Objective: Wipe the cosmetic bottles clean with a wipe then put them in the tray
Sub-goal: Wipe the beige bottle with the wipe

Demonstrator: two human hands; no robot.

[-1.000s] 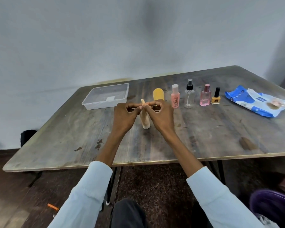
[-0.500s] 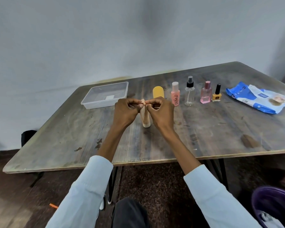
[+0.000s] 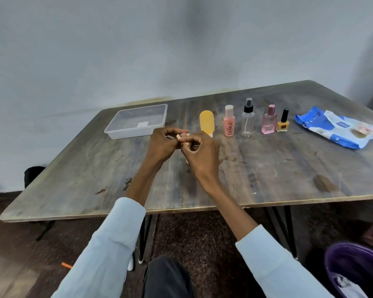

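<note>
Slim beige plastic tube pinched by left hand and right hand, fingers clamped on top end, apparently for wiping near table's middle.

Two forearms enter from the lower edge of the frame, each in a long pale blue sleeve. The left sleeve runs from the bottom left toward the centre, its fabric smooth with soft folds and a faint seam along its length, ending in a plain rounded cuff well short of the wrist, so much of the forearm is bare. The right sleeve comes in from the bottom right, of the same cloth, likewise ending partway up the forearm. Neither the left hand nor the right hand wears anything that shows. At bottom centre, a knee in dark trousers is visible.
</note>
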